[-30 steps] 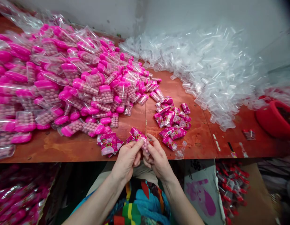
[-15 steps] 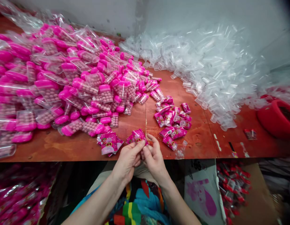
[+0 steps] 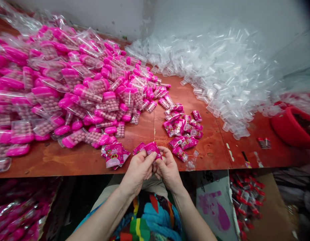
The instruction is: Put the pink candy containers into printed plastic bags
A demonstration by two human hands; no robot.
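Note:
At the table's front edge, my left hand (image 3: 137, 169) and my right hand (image 3: 169, 170) are close together, both with fingers closed. They pinch a flat pink printed sleeve (image 3: 151, 148) between thumbs and fingers. Behind my left fingers another pink sleeve (image 3: 139, 148) lies on the table. Left of my hands is a small stack of flat pink sleeves (image 3: 114, 156). To the right sits a loose heap of small containers in pink printed wraps (image 3: 179, 126). What my curled fingertips hold beneath the sleeve is hidden.
Clear containers of pink balls with pink caps (image 3: 94, 87) are piled high on the left of the red-brown table (image 3: 69, 167). Clear empty containers (image 3: 215, 67) are heaped at the back right. A red bowl (image 3: 286, 129) stands far right. Below are boxes of red-capped items (image 3: 245, 201) and pink packets (image 3: 16, 211).
The sleeve in my hands has turned and shifted slightly right, and more of its printed face shows. My right forefinger has curled in toward it. The view has shifted a little.

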